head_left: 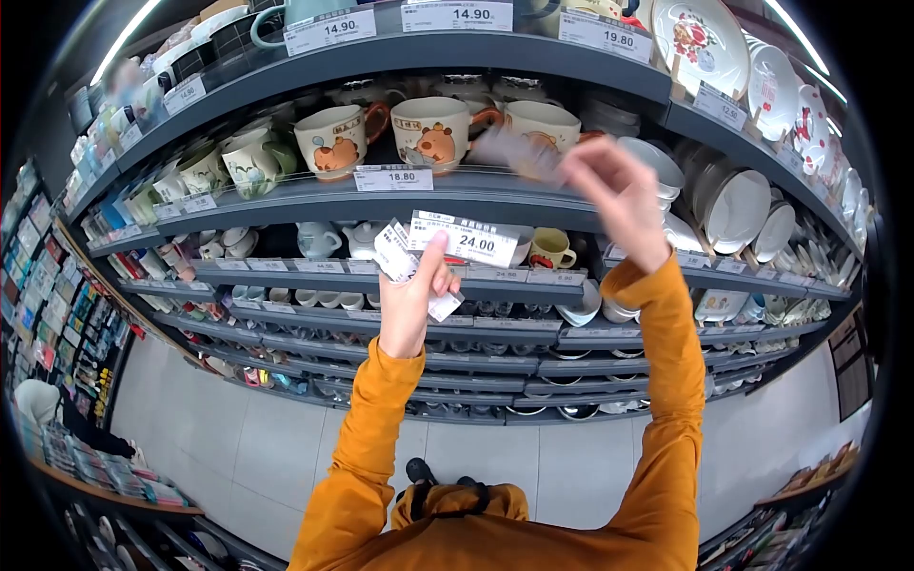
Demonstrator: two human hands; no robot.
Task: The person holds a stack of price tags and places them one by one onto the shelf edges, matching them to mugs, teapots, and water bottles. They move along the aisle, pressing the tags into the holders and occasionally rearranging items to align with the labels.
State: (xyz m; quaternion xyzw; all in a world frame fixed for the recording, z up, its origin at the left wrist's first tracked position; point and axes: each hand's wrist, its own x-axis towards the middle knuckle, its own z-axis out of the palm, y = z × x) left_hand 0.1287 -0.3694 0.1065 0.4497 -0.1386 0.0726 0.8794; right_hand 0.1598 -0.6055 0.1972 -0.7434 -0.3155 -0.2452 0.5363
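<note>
Bear-print mugs [433, 133] line the shelf [314, 195] above price labels. The left hand [416, 290] grips a stack of price tags [405, 266]. The right hand [619, 195] pinches a blurred tag [519, 152].

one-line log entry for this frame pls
left hand: holds price tags | right hand: raised at mug shelf, blurred tag | 24.00 label by left thumb

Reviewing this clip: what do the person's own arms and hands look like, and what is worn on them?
Both arms wear long mustard-orange fabric sleeves, creased, with close cuffs at the wrists. The left hand and right hand are bare: no gloves, and no rings or watch visible. The right hand is motion-blurred.
</note>
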